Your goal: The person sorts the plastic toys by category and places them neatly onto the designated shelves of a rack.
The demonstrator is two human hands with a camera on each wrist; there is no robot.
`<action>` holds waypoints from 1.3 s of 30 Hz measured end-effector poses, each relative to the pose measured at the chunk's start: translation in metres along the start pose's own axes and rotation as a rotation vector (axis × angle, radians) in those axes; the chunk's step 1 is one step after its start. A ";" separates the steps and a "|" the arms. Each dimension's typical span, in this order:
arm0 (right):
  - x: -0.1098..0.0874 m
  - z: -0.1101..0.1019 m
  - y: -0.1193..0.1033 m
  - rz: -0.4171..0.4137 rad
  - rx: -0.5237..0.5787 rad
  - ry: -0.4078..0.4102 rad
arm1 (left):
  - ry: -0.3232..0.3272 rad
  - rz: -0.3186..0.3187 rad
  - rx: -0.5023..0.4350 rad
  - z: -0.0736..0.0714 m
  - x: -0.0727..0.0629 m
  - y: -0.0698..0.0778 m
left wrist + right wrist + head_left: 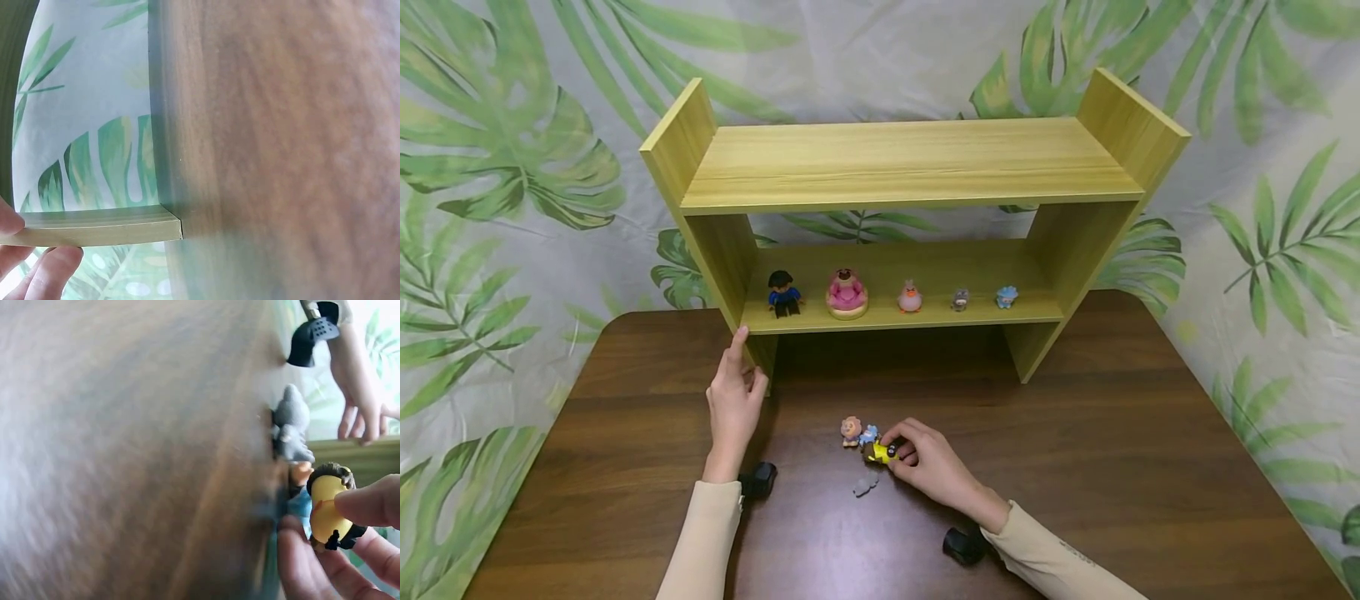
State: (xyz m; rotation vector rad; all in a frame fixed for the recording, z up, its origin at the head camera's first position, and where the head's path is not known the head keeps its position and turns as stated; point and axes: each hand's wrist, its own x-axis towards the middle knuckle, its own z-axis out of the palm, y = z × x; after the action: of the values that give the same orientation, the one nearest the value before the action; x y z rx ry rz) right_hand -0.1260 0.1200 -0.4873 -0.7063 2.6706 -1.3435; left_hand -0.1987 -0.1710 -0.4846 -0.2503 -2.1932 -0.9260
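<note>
My left hand (735,404) holds the left side panel of the wooden shelf (910,167). In the left wrist view, its thumb and fingers lie on opposite faces of the panel (119,234). With thumb and fingers, my right hand (936,467) pinches a toy figurine with a yellow body and dark brown parts (880,452), low over the table. Close by that hand are a pinkish-orange figurine (851,430), a light blue figurine (869,433) and a grey figurine (865,483). In the right wrist view the yellow figurine (328,509) partly hides the blue one.
On the middle shelf board stand a figure in blue and black (785,296), a pink bear (847,293), a pale pink figurine (910,297), a small grey one (960,300) and a blue one (1007,297). The brown table (1150,467) extends around the shelf.
</note>
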 end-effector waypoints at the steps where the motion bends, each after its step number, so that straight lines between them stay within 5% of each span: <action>1: 0.000 -0.001 0.000 0.000 0.018 0.003 | 0.002 0.001 0.000 0.000 0.000 0.000; 18: 0.004 -0.024 -0.013 -0.105 0.210 0.149 | 0.005 0.001 -0.001 0.001 0.000 -0.002; 28: 0.007 -0.047 -0.028 -0.020 0.335 0.190 | 0.007 0.003 -0.001 0.002 0.000 -0.002; 39: 0.015 -0.073 -0.043 -0.151 0.367 0.221 | 0.014 0.008 0.006 0.001 0.000 -0.001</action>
State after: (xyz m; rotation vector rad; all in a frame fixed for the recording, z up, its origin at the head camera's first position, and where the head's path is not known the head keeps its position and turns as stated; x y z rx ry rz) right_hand -0.1427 0.1457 -0.4065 -0.7630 2.4495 -1.9887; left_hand -0.1997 -0.1711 -0.4859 -0.2486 -2.1803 -0.9142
